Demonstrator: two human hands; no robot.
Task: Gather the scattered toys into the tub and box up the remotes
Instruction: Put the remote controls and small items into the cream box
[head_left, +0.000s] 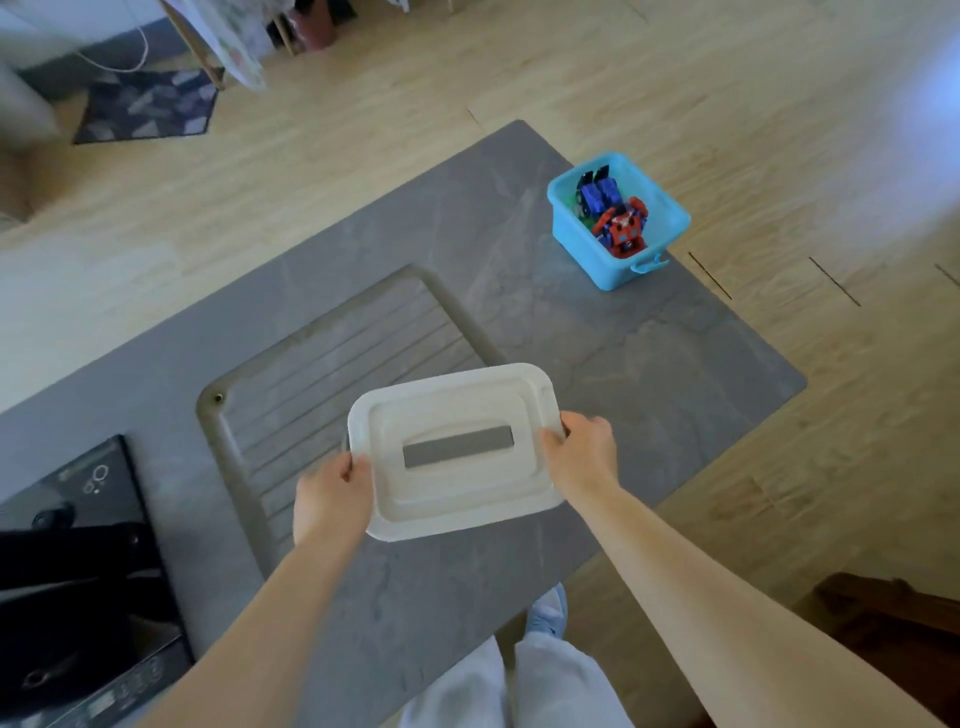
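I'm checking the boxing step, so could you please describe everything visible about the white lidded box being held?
The white box looks like matte plastic, rectangular with rounded corners. Only its top shows: a lid with a raised rim, a stepped inner panel and a grey rectangular slot or handle recess at the centre. It is seen lid-up and slightly tilted, over the grey countertop near the grooved drainer. The left hand and right hand grip its short ends. Its contents are hidden.

Both hands, left hand (332, 493) and right hand (582, 452), grip a white lid (457, 499) above the table (649, 353).
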